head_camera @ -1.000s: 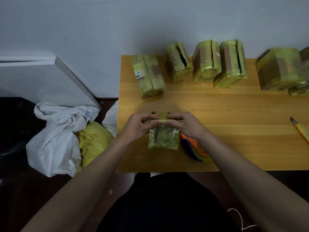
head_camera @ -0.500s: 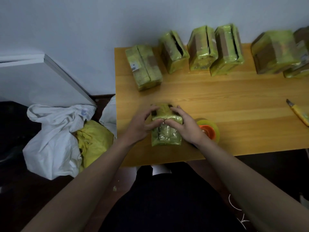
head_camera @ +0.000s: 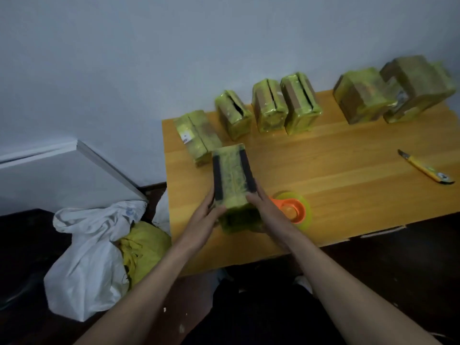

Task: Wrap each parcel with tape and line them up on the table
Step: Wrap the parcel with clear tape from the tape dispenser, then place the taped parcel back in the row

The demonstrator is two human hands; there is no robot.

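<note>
Item: parcel (head_camera: 232,178), wrapped in yellow-green tape with two dark strips along its top face, being held above the table (head_camera: 336,165) near its front-left corner. Long axis is running away from the person toward the wall, far end raised. Left hand (head_camera: 202,219) is clasping the near left side, right hand (head_camera: 265,210) the near right side; fingers on both are lying fairly straight along the flanks, pressing the parcel between them, thumbs toward the top edge. Both hands are sitting at the near end, so the parcel is projecting forward from the fingertips; neither hand is nearer than the other. Row (head_camera: 271,109) of six wrapped parcels is standing beyond the parcel along the wall edge; the leftmost one (head_camera: 196,135) is lying just past the parcel's far end, partly overlapped by it in view. Judgement: placement is depending on which gap the far end is aiming at. Tape roll (head_camera: 292,210) is lying just right of the parcel; knife (head_camera: 425,170) well right of it. White bag (head_camera: 92,255) is lying left of the table. Hidden: parcel underside, fingertips beneath it, part of the roll behind the right wrist. Motion blur is softening the near end.
</note>
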